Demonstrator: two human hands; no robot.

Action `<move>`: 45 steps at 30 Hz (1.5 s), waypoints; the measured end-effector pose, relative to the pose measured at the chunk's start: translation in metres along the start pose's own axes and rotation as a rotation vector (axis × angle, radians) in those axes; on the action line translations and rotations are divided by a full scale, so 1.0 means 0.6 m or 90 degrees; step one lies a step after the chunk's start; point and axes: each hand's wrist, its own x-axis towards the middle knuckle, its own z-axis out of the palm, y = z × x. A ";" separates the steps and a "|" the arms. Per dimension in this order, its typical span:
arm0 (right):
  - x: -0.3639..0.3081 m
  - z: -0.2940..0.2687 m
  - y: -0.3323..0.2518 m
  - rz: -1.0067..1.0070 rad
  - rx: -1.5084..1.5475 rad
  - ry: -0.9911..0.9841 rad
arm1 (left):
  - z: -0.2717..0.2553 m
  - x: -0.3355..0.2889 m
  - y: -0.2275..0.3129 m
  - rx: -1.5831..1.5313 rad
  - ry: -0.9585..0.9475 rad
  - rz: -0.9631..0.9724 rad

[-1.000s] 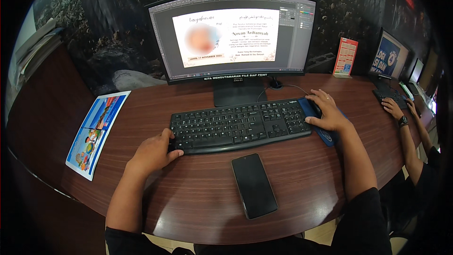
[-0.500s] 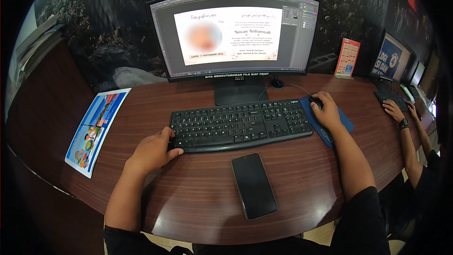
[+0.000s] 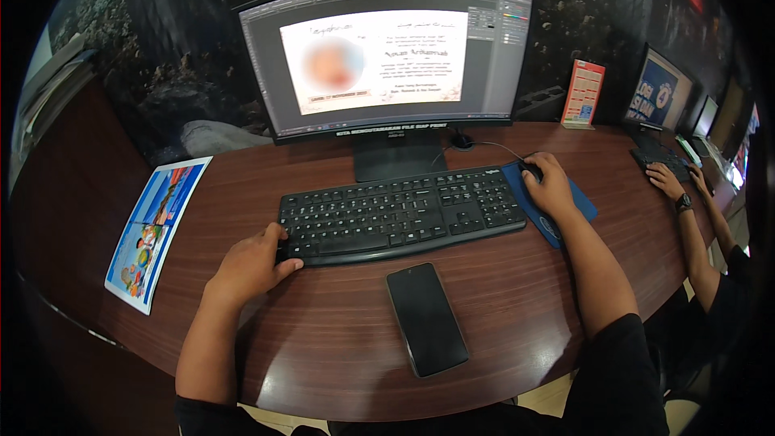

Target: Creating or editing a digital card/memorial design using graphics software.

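My left hand (image 3: 252,266) rests at the left end of a black keyboard (image 3: 404,220). Its fingers bend over the corner keys and the thumb lies apart from them along the front edge; it holds nothing. On a blue mouse pad (image 3: 583,204), my right hand (image 3: 550,186) is wrapped over a dark computer mouse (image 3: 529,169), mostly hidden under the fingers. Behind the keyboard stands a wide curved monitor (image 3: 492,97), showing a card layout with a blurred round picture and text in an editing program. A dark-screened phone (image 3: 427,319) lies flat in front of the keyboard.
A colourful printed sheet (image 3: 157,230) lies on the left of the brown wooden desk (image 3: 315,339), near a dark side panel. An orange desk calendar (image 3: 584,93) stands right of the monitor. Farther right, another person's hand (image 3: 665,181) is at a second keyboard before another screen (image 3: 658,97).
The whole view has shifted slightly, so the desk and monitor sit a little farther left. Both hands keep their places at the keyboard and on the mouse.
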 end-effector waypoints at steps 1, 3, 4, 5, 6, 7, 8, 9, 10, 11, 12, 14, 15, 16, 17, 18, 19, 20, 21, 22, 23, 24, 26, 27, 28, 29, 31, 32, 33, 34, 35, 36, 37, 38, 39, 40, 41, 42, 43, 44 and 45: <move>0.000 -0.001 0.001 0.005 -0.012 0.010 | 0.000 0.000 0.001 0.000 0.001 0.010; 0.002 0.004 0.004 0.012 -0.020 0.027 | 0.004 -0.001 -0.004 -0.002 0.009 0.005; 0.002 0.004 0.003 0.020 -0.019 0.029 | 0.004 0.001 -0.004 -0.001 0.010 0.010; 0.003 0.004 0.002 0.026 -0.017 0.028 | 0.005 0.001 -0.005 0.000 0.010 0.008; 0.002 0.004 0.002 0.027 -0.018 0.030 | 0.005 0.001 -0.005 0.002 0.009 0.005; 0.002 0.004 0.003 0.017 -0.026 0.046 | 0.004 0.003 -0.004 0.002 0.010 0.007; 0.000 0.004 0.002 0.007 -0.033 0.061 | 0.003 0.002 -0.003 0.002 0.005 0.004; 0.000 0.003 0.001 0.006 -0.033 0.061 | 0.003 0.002 -0.002 0.002 0.001 0.002; -0.001 0.001 -0.002 0.020 -0.038 0.050 | 0.003 0.002 -0.002 0.002 0.002 0.002; -0.002 -0.001 -0.004 0.034 -0.043 0.038 | 0.003 0.002 -0.002 0.003 0.001 -0.001; -0.002 -0.001 -0.006 0.033 -0.042 0.038 | 0.003 0.001 -0.002 0.005 0.001 -0.003; -0.003 -0.002 -0.007 0.033 -0.040 0.023 | -0.001 -0.001 0.004 0.007 -0.005 -0.011; -0.003 -0.002 -0.006 0.033 -0.041 0.024 | -0.003 -0.001 0.006 0.008 -0.012 -0.019; -0.002 -0.001 -0.005 0.034 -0.038 0.021 | -0.002 0.000 0.006 0.008 -0.012 -0.018; -0.002 -0.001 -0.004 0.034 -0.036 0.018 | -0.002 -0.001 0.005 0.006 -0.011 -0.017; -0.002 -0.001 -0.002 0.034 -0.036 0.018 | -0.002 -0.001 0.004 0.004 -0.011 -0.016; -0.002 0.001 0.000 0.028 -0.034 0.019 | -0.001 -0.001 0.004 0.004 -0.010 -0.016; -0.002 0.001 0.000 0.022 -0.032 0.019 | 0.000 -0.001 0.003 0.005 -0.006 -0.012; -0.002 0.001 0.000 0.022 -0.032 0.020 | 0.001 -0.001 0.002 0.005 -0.001 -0.008; -0.002 0.000 -0.002 0.021 -0.027 0.021 | 0.002 0.000 0.000 0.005 -0.001 -0.008; -0.002 0.000 -0.004 0.019 -0.022 0.021 | 0.003 0.000 -0.002 0.005 0.002 -0.005; -0.002 0.000 -0.004 0.018 -0.021 0.021 | 0.004 0.000 -0.002 0.005 0.005 -0.002; -0.003 -0.001 -0.006 0.005 -0.024 0.027 | 0.003 -0.001 -0.001 0.004 0.005 -0.001; -0.004 -0.001 -0.007 0.005 -0.024 0.027 | 0.002 -0.001 0.000 0.004 0.006 0.000; -0.004 -0.002 -0.008 0.004 -0.026 0.024 | 0.001 -0.001 0.001 0.004 0.006 0.000; -0.005 -0.003 -0.008 0.004 -0.027 0.020 | 0.000 0.000 0.001 0.000 0.003 -0.001; -0.004 -0.003 -0.004 0.000 -0.022 0.020 | 0.000 0.001 0.003 -0.004 0.001 0.000; -0.003 -0.003 -0.002 -0.005 -0.016 0.018 | 0.000 0.001 0.003 0.001 0.003 0.001; -0.003 -0.003 -0.002 -0.006 -0.016 0.018 | 0.001 0.001 0.003 0.007 0.005 0.002; -0.002 -0.003 -0.001 -0.008 -0.009 0.004 | 0.001 0.002 0.002 0.007 0.005 0.002; -0.002 -0.002 -0.001 -0.011 -0.001 -0.010 | 0.003 0.001 -0.001 0.006 0.007 0.004; -0.001 -0.001 -0.002 -0.012 0.000 -0.011 | 0.004 0.000 -0.003 0.006 0.008 0.005; -0.001 0.000 -0.004 -0.015 0.005 -0.014 | 0.004 0.000 -0.003 0.006 0.008 0.003; 0.000 0.002 -0.008 -0.020 0.011 -0.017 | 0.004 -0.002 -0.003 0.004 0.006 -0.003; 0.000 0.002 -0.009 -0.024 0.015 -0.021 | 0.003 -0.004 -0.003 0.002 0.003 -0.010; -0.001 -0.001 -0.005 -0.029 0.016 -0.024 | 0.004 -0.002 -0.004 0.002 0.003 -0.017; 0.000 -0.001 -0.002 -0.037 0.020 -0.027 | 0.006 -0.002 -0.007 -0.006 0.010 -0.002; 0.000 -0.001 0.003 -0.053 0.024 -0.026 | 0.009 0.000 -0.010 -0.015 0.015 0.015; -0.001 0.001 0.003 -0.060 0.030 -0.032 | 0.010 0.000 -0.012 -0.015 0.016 0.005; -0.002 -0.004 0.001 -0.059 0.028 -0.030 | 0.012 0.003 -0.011 -0.014 0.016 0.016; -0.003 -0.004 0.001 -0.058 0.025 -0.028 | 0.012 0.003 -0.011 -0.014 0.017 0.028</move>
